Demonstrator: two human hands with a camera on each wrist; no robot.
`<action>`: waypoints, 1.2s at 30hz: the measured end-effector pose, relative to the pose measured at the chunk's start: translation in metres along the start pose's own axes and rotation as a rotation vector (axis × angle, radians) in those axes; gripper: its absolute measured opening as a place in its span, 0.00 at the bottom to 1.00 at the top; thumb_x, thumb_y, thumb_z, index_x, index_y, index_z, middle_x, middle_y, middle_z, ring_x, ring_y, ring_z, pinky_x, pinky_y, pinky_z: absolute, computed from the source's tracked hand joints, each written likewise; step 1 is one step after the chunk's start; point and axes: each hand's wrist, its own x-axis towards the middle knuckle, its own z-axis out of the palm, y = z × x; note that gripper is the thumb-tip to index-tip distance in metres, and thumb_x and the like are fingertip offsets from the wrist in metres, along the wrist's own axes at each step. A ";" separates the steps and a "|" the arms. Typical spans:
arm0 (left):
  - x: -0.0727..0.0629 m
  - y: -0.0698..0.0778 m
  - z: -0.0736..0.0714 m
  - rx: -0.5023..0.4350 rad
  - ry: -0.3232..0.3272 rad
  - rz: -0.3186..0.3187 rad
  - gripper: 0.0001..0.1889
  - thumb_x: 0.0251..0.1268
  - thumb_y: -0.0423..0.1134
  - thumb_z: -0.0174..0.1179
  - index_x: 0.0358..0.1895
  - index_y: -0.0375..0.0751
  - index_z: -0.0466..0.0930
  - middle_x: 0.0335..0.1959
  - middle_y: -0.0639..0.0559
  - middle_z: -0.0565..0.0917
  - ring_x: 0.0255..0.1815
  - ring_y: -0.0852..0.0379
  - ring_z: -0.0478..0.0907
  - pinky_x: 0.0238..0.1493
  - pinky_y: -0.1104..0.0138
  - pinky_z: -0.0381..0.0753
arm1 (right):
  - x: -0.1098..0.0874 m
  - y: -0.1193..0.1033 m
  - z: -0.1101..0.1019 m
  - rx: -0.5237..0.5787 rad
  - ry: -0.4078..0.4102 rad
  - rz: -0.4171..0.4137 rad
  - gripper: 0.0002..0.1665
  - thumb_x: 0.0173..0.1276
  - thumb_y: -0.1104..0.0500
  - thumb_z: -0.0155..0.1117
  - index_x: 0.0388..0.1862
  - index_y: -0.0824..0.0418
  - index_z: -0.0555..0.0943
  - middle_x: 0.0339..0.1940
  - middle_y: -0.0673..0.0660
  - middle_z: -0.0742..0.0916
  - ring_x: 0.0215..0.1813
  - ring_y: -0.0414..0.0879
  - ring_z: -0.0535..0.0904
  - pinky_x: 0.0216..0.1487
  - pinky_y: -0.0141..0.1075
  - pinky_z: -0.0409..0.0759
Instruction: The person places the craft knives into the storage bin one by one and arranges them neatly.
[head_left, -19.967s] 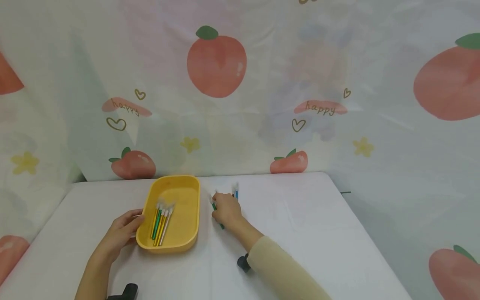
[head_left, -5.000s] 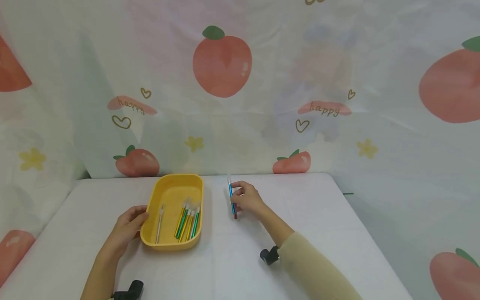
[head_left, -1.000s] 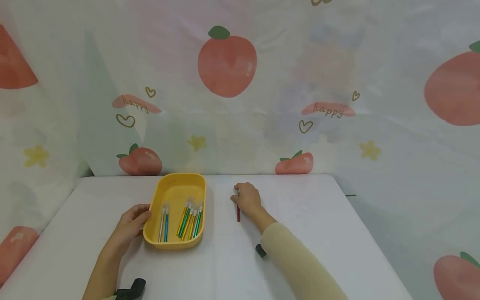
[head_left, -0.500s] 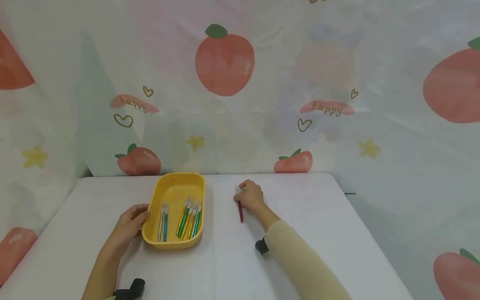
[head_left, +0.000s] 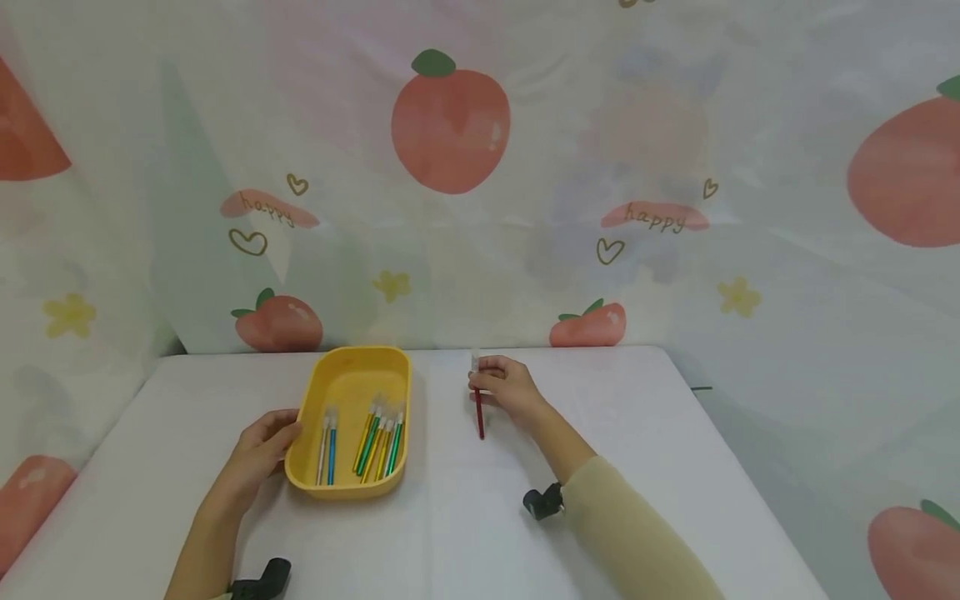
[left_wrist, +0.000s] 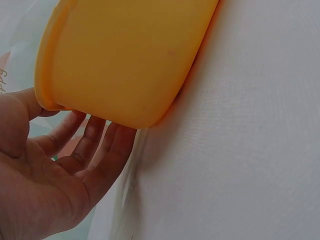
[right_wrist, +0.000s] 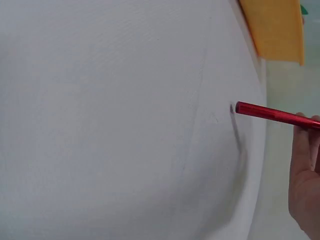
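Observation:
My right hand (head_left: 513, 390) pinches a slim red craft knife (head_left: 480, 415) with a clear cap at its far end, over the right-hand side of the tray. In the right wrist view the knife's red metal handle (right_wrist: 272, 114) points away from the fingers, its butt end just off the cloth. My left hand (head_left: 258, 450) grips the left rim of a yellow tray (head_left: 348, 490); the left wrist view has the fingers (left_wrist: 92, 142) against its outer wall. Inside the tray, a silver and a blue knife (head_left: 332, 454) lie at left, and several gold, green and silver ones (head_left: 375, 446) lie at right.
A white cloth (head_left: 450, 533) covers the table. Behind it hangs a fruit-printed curtain (head_left: 480, 250). Black wrist cameras (head_left: 543, 502) are strapped on both forearms. The table's far edge runs close behind the tray.
The red knife has been picked up from the cloth by my right hand. Over the earlier frames, knives from the table came into the tray, the blue one last. My left hand keeps its hold.

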 end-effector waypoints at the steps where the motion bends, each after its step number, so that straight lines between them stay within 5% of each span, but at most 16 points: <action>1: -0.001 0.000 0.000 0.002 -0.002 0.000 0.30 0.79 0.52 0.48 0.73 0.36 0.61 0.71 0.37 0.68 0.64 0.47 0.71 0.49 0.68 0.81 | -0.001 -0.001 0.000 0.013 -0.007 -0.029 0.19 0.70 0.67 0.64 0.58 0.68 0.74 0.51 0.64 0.83 0.50 0.53 0.84 0.51 0.44 0.85; 10: -0.001 0.000 0.003 -0.001 -0.010 -0.004 0.30 0.79 0.52 0.48 0.73 0.36 0.60 0.71 0.37 0.67 0.65 0.46 0.70 0.48 0.68 0.81 | -0.008 0.000 0.000 0.027 -0.033 -0.158 0.23 0.66 0.71 0.66 0.59 0.68 0.72 0.51 0.64 0.85 0.55 0.56 0.83 0.52 0.44 0.84; 17: 0.000 0.000 0.003 -0.002 -0.004 -0.007 0.30 0.79 0.52 0.47 0.73 0.36 0.60 0.72 0.37 0.67 0.65 0.47 0.70 0.48 0.69 0.81 | -0.020 0.004 -0.007 -0.085 -0.086 -0.198 0.20 0.67 0.64 0.68 0.58 0.63 0.78 0.55 0.67 0.84 0.53 0.50 0.84 0.52 0.43 0.84; 27: 0.000 0.001 0.001 0.014 -0.009 -0.002 0.31 0.79 0.53 0.47 0.74 0.35 0.59 0.72 0.35 0.66 0.65 0.45 0.70 0.48 0.69 0.81 | -0.029 0.006 -0.009 -0.128 -0.147 -0.309 0.19 0.73 0.68 0.58 0.61 0.63 0.73 0.49 0.71 0.84 0.52 0.64 0.83 0.51 0.46 0.85; 32: 0.000 0.001 0.001 0.014 -0.002 -0.018 0.30 0.79 0.53 0.47 0.74 0.37 0.60 0.72 0.38 0.66 0.65 0.47 0.70 0.48 0.69 0.81 | -0.031 0.006 -0.009 -0.138 -0.143 -0.318 0.27 0.74 0.70 0.53 0.70 0.56 0.68 0.48 0.72 0.83 0.49 0.58 0.84 0.51 0.50 0.84; 36: -0.002 0.001 0.003 0.011 0.000 -0.014 0.30 0.79 0.53 0.47 0.74 0.37 0.60 0.72 0.38 0.67 0.65 0.47 0.70 0.49 0.69 0.81 | -0.033 0.007 -0.009 -0.143 -0.133 -0.306 0.24 0.75 0.65 0.58 0.68 0.59 0.70 0.47 0.72 0.82 0.48 0.58 0.84 0.50 0.52 0.85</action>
